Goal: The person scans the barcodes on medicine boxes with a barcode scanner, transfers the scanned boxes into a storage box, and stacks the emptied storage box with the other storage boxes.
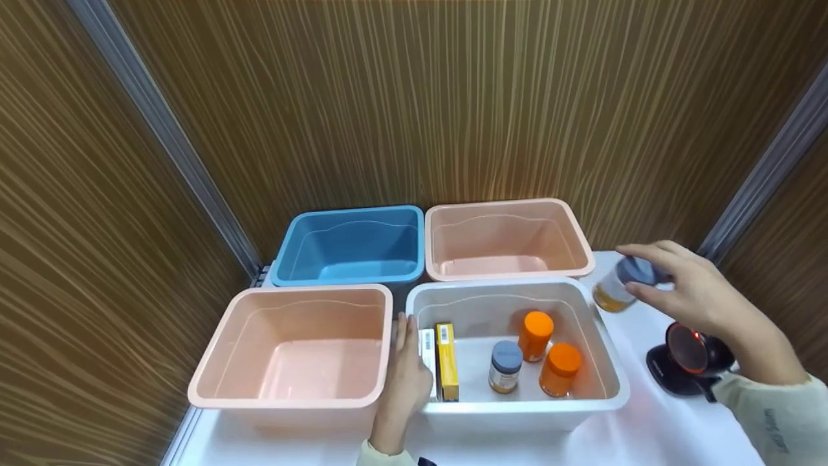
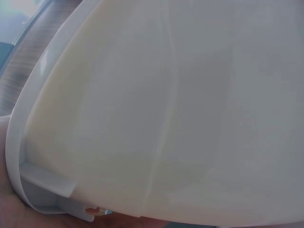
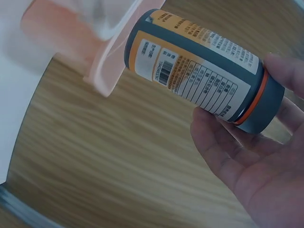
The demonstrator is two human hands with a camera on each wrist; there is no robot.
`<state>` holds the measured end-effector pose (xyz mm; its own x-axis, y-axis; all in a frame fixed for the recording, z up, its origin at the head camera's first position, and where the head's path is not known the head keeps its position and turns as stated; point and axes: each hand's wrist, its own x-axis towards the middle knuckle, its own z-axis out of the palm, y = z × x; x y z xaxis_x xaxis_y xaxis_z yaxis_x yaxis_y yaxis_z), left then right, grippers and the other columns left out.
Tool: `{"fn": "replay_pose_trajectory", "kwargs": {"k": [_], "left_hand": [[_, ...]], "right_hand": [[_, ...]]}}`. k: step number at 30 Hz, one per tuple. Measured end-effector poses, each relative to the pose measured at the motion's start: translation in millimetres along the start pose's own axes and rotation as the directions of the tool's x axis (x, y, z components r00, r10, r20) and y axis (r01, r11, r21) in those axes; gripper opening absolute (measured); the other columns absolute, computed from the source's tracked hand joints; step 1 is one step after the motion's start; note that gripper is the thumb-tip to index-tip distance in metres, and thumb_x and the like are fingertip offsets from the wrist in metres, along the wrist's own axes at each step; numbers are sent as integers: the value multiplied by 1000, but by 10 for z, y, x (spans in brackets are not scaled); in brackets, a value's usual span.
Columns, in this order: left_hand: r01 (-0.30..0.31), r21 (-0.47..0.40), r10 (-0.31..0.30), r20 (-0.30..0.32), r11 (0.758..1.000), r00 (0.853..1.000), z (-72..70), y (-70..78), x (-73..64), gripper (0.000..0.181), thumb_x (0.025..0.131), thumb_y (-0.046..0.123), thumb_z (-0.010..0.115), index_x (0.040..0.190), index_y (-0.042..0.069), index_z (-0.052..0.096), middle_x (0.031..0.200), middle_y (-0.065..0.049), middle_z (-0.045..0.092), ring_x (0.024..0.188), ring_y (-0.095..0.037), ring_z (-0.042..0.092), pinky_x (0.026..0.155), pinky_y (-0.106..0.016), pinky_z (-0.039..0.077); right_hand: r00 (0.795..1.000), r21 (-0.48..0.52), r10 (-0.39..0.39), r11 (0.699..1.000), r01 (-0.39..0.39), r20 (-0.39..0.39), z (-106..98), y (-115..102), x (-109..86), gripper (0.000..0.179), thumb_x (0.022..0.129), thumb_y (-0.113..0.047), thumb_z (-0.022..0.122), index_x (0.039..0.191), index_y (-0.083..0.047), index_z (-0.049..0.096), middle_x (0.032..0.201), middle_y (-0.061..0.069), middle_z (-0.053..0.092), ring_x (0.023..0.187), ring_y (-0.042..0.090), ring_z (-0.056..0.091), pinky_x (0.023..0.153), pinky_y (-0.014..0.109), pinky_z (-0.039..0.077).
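Observation:
In the head view my right hand [image 1: 698,285] holds a supplement bottle [image 1: 613,292] by its blue-grey cap, just beyond the right rim of the white bin [image 1: 517,408]. The right wrist view shows this bottle [image 3: 190,71] tilted, with a printed label and barcode; thumb and fingers pinch its cap end. My left hand [image 1: 407,375] rests along the white bin's left rim, its fingers fairly straight. Inside that bin stand a grey-capped bottle [image 1: 505,367], two orange bottles [image 1: 536,335] [image 1: 561,370], a yellow box [image 1: 447,362] and a partly hidden white box [image 1: 427,353].
A pink bin [image 1: 291,404] stands left of the white one. Behind are a blue bin [image 1: 349,282] and another pink bin [image 1: 511,276]. On the white tabletop at right sits a black device [image 1: 689,356] with a red light. Wood-patterned panels [image 1: 414,103] enclose the table.

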<state>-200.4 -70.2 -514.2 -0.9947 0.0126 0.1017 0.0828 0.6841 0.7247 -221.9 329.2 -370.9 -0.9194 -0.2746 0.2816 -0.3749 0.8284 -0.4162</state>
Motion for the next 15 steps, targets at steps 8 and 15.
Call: {"fn": "replay_pose_trajectory", "kwargs": {"k": [8, 15], "left_hand": [[-9, -36, 9, -5, 999, 1000, -8, -5, 3, 70, 92, -10, 45, 159, 0, 26, 167, -17, 11, 152, -34, 10, 120, -52, 14], [8, -35, -8, 0, 999, 1000, -15, 1, 7, 70, 93, -9, 46, 159, 1, 25, 168, -14, 10, 152, -33, 9, 120, -51, 13]], "right_hand": [[996, -25, 87, 996, -86, 34, 91, 303, -169, 53, 91, -16, 73, 141, -7, 57, 128, 23, 51, 108, 50, 54, 79, 69, 49], [982, -23, 156, 988, -155, 108, 234, 561, -242, 56, 91, -19, 73, 142, -4, 54, 129, 31, 48, 110, 56, 50, 77, 70, 49]]}}
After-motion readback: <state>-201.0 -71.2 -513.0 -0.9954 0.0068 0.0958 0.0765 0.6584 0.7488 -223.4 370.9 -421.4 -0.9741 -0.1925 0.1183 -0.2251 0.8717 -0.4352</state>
